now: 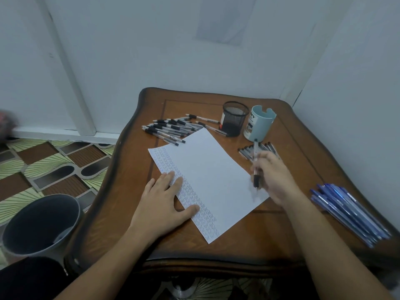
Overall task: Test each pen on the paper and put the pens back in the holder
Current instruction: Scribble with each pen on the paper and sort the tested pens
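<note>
A white sheet of paper lies slanted on the wooden table, with rows of small pen marks along its left edge. My left hand lies flat on that marked edge. My right hand grips a clear pen with a black grip, tip down at the paper's right edge. A black mesh holder and a pale blue cup stand at the back. Several black-grip pens lie left of the holder, and a smaller heap lies behind my right hand.
A bundle of blue pens lies near the table's right edge. A grey bin stands on the patterned floor to the left. Pale walls close in behind and to the right.
</note>
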